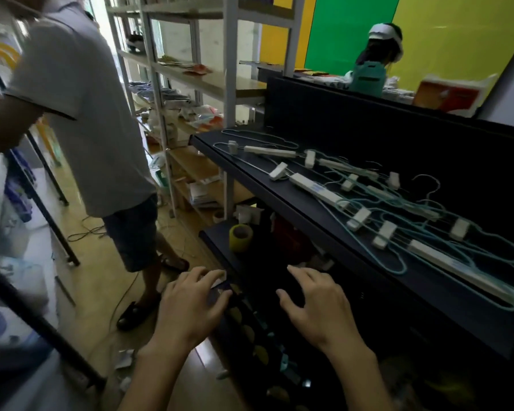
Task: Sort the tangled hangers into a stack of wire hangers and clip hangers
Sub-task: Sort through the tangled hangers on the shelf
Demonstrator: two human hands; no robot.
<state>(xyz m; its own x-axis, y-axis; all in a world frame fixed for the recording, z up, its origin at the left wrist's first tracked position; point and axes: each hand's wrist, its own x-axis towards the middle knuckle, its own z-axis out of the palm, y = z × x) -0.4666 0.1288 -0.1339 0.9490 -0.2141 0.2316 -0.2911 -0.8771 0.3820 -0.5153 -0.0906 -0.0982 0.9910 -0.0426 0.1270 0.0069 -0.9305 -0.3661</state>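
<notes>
Yellow and green wall panels (368,34) fill the far end of the room, and pale metal shelving (226,84) loaded with packets and boxes runs along the middle. Beside me on the left stands a person in a grey shirt (80,108), dark shorts and sandals, on a wooden floor (101,280) with thin cables trailing across it. Another person with a white headband (383,43) is at the far counter, back turned to me.

Right in front of me is a dark blue shelf unit (279,179), its top shelf running away to the right. On that shelf lies the tangled heap of hangers (383,209): teal wire hangers (487,247) looped through one another, mixed with white clip hangers (315,188) whose bars and clips point every way. One teal wire hanger lies a little apart at the far left end of the shelf. Nothing is stacked yet.

On the lower shelf sits a roll of yellow tape (240,237), upright, near some boxes in shadow.

My left hand (190,307) hovers low at the shelf's front edge, fingers loosely spread and slightly bent, holding nothing. My right hand (315,304) is just beside it, fingers also spread and relaxed, empty. Both hands are well apart from the hangers, which lie up and to the right of them.
</notes>
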